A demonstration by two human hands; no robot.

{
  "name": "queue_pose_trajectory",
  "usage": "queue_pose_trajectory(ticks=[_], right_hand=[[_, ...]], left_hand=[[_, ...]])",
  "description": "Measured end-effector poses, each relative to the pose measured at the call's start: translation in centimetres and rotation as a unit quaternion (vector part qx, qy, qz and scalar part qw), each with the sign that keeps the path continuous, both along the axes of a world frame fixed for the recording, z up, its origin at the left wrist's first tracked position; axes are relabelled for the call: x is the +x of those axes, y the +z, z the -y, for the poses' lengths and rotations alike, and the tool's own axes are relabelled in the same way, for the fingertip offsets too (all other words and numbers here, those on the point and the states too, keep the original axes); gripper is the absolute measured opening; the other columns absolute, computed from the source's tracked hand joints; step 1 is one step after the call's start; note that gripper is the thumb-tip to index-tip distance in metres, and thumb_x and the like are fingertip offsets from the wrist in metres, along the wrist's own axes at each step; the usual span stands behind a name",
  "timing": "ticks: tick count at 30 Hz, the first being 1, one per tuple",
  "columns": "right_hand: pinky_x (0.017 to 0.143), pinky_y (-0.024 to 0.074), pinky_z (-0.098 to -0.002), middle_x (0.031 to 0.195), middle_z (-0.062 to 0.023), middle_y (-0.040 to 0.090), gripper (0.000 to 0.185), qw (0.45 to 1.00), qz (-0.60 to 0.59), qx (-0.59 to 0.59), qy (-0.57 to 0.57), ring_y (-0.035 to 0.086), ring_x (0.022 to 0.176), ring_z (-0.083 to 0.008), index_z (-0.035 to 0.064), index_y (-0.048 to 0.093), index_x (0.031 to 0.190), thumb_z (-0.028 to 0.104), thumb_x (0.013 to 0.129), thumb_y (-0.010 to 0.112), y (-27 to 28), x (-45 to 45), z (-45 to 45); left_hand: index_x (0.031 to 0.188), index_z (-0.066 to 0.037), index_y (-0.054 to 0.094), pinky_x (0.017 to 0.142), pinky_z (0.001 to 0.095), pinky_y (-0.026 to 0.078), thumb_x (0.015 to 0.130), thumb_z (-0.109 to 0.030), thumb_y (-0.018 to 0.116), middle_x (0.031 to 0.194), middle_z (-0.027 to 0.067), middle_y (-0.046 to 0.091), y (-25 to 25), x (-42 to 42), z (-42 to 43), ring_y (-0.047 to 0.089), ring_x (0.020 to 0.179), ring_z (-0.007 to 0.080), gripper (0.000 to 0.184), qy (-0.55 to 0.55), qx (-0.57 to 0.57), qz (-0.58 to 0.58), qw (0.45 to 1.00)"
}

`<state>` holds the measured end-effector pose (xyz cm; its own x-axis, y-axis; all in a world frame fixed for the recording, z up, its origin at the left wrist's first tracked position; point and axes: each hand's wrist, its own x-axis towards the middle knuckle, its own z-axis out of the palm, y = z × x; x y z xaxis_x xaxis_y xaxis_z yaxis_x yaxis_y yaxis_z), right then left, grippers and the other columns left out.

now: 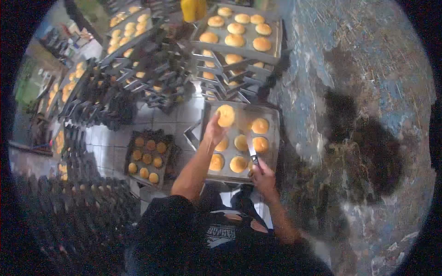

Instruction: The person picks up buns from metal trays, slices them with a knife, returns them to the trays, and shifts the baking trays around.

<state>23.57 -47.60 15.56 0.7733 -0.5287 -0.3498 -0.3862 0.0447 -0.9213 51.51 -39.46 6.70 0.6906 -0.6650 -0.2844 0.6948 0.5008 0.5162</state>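
My left hand [215, 131] grips a round golden bun [225, 116] by its edge, raised over the upper left of the metal baking tray [271, 172]. In my right hand [264, 176] is a knife [252, 149] with a dark handle, its blade pointing up and away from me over the tray's right half. The blade's far end is blurred. Several more buns, such as the near one [239, 164], lie on the tray around both hands. My right hand partly covers one bun at the tray's near edge.
Beyond my tray stands a stack of bun trays [281, 41]. More racks with trays [131, 32] fill the left side. A dark tray of buns [147, 158] sits low on the tiled floor [177, 112]. A stained, rough wall [331, 138] rises on the right.
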Motion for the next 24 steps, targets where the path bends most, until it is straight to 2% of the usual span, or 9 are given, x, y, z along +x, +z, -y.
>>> queue_pose_trajectory(ticks=[1, 2, 4, 7, 8, 13, 15, 18, 24], right_hand=[[0.061, 0.0494, -0.0255, 0.076, -0.003, 0.066, 0.045, 1.0, 0.013, 0.002, 0.011, 0.059, 0.067, -0.0101, 0.0042, 0.051, 0.145, 0.014, 0.102, 0.054, 0.2, 0.2, 0.1], [0.06, 0.0487, -0.0249, 0.077, -0.0022, 0.066, 0.044, 0.994, 0.049, -0.084, 0.051, 0.059, 0.067, -0.0096, 0.0042, 0.052, 0.144, 0.016, 0.102, 0.054, 0.4, 0.4, 0.4], [0.061, 0.049, -0.0259, 0.077, -0.0015, 0.066, 0.044, 0.981, 0.092, -0.153, 0.078, 0.059, 0.069, -0.0098, 0.0046, 0.053, 0.144, 0.018, 0.102, 0.054, 1.4, 0.4, 0.1], [0.067, 0.0503, -0.0292, 0.077, -0.0028, 0.065, 0.044, 0.962, 0.119, -0.225, 0.098, 0.06, 0.071, -0.0113, 0.0048, 0.052, 0.144, 0.019, 0.102, 0.054, 3.3, 0.0, -0.6], [0.071, 0.0504, -0.0305, 0.077, -0.0047, 0.066, 0.046, 0.97, 0.087, -0.199, 0.104, 0.062, 0.072, -0.0127, 0.005, 0.051, 0.145, 0.02, 0.102, 0.054, 5.5, -0.3, -1.0], [0.072, 0.0516, -0.032, 0.081, -0.0083, 0.069, 0.045, 0.962, 0.083, -0.228, 0.124, 0.066, 0.077, -0.0138, 0.0052, 0.051, 0.145, 0.02, 0.102, 0.054, 6.8, -2.1, -1.0], [0.072, 0.0523, -0.0329, 0.083, -0.0095, 0.07, 0.045, 0.96, 0.08, -0.239, 0.123, 0.068, 0.079, -0.0142, 0.005, 0.051, 0.145, 0.02, 0.103, 0.054, 7.1, -2.5, -0.8], [0.073, 0.0534, -0.0353, 0.085, -0.0122, 0.072, 0.045, 0.964, 0.087, -0.221, 0.115, 0.07, 0.079, -0.0174, 0.0038, 0.05, 0.145, 0.02, 0.103, 0.054, 7.8, -2.8, -0.5], [0.073, 0.0548, -0.0389, 0.081, -0.0136, 0.071, 0.043, 0.957, 0.147, -0.239, 0.074, 0.073, 0.079, -0.0228, 0.006, 0.053, 0.143, 0.02, 0.102, 0.053, 8.5, -0.2, 0.2]], left_hand=[[0.131, -0.012, 0.055, 0.077, 0.0385, 0.059, 0.094, -0.051, 0.066, 0.127, 0.0049, 0.065, 3.1, -1.1, -0.7, 0.066, 0.111, 0.026, 0.056, 0.001, -0.075, -0.054, 0.996], [0.131, -0.012, 0.055, 0.077, 0.0385, 0.059, 0.094, -0.051, 0.066, 0.127, 0.0049, 0.065, 2.6, -1.0, -1.1, 0.066, 0.111, 0.026, 0.056, 0.01, -0.073, -0.041, 0.996], [0.123, -0.012, 0.061, 0.073, 0.0359, 0.06, 0.09, -0.058, 0.067, 0.117, 0.0053, 0.07, 3.0, -0.6, -1.4, 0.069, 0.104, 0.0241, 0.057, -0.028, -0.229, -0.04, 0.972], [0.12, -0.017, 0.065, 0.076, 0.0348, 0.058, 0.095, -0.059, 0.059, 0.107, 0.0028, 0.073, 6.5, -2.2, -0.9, 0.071, 0.091, 0.0194, 0.05, 0.114, -0.145, -0.099, 0.978], [0.114, -0.016, 0.067, 0.072, 0.0341, 0.059, 0.093, -0.057, 0.063, 0.104, 0.0023, 0.074, 7.3, -2.3, -0.6, 0.072, 0.087, 0.0189, 0.047, 0.149, -0.143, -0.132, 0.969], [0.107, -0.014, 0.07, 0.077, 0.0357, 0.062, 0.088, -0.054, 0.071, 0.098, 0.0016, 0.075, 8.7, -2.4, -0.1, 0.073, 0.086, 0.0176, 0.044, 0.155, -0.145, -0.087, 0.973], [0.105, -0.015, 0.07, 0.081, 0.0432, 0.061, 0.088, -0.055, 0.069, 0.099, 0.0022, 0.075, 8.4, -1.9, -0.2, 0.072, 0.089, 0.0197, 0.044, 0.127, -0.182, -0.068, 0.973], [0.104, -0.015, 0.07, 0.079, 0.0437, 0.06, 0.089, -0.054, 0.069, 0.098, 0.002, 0.075, 9.3, -2.6, 0.4, 0.072, 0.088, 0.0196, 0.042, 0.066, -0.152, -0.038, 0.985], [0.105, -0.013, 0.07, 0.075, 0.0351, 0.059, 0.091, -0.047, 0.069, 0.096, 0.002, 0.074, 10.6, -4.6, 2.2, 0.071, 0.086, 0.0181, 0.037, 0.094, -0.127, -0.038, 0.987]])
